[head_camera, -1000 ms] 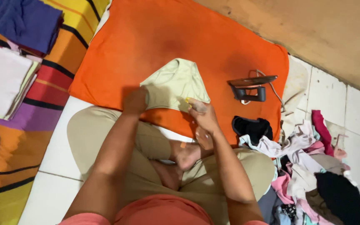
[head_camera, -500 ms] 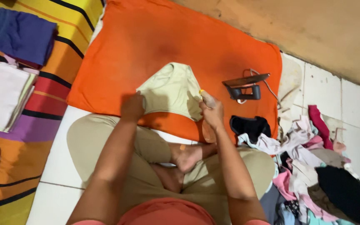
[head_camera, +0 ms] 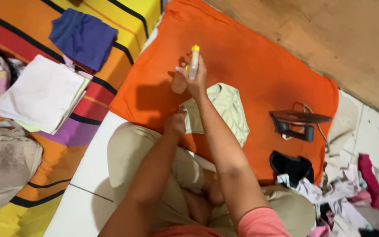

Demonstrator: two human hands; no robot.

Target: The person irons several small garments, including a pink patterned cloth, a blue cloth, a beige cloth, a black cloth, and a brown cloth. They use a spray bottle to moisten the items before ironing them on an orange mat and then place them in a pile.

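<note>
A pale green garment (head_camera: pixel 227 109) lies flat on an orange cloth (head_camera: pixel 251 66) spread on the floor in front of my crossed legs. My right hand (head_camera: pixel 192 77) is raised above the garment's far left side and grips a small clear spray bottle (head_camera: pixel 193 61) with a yellow top. My left hand (head_camera: pixel 175 123) presses on the garment's near left edge, fingers curled on the fabric.
A dark clothes iron (head_camera: pixel 298 123) stands on the orange cloth at the right. A black garment (head_camera: pixel 291 166) and a heap of mixed clothes (head_camera: pixel 356 197) lie at the right. Folded white (head_camera: pixel 44 94) and blue (head_camera: pixel 84 38) clothes rest on a striped mat (head_camera: pixel 5 44) at the left.
My right hand has lifted from the garment's right edge, up and over to its far left, now holding the spray bottle upright. The view has shifted left. The left hand stays on the garment.
</note>
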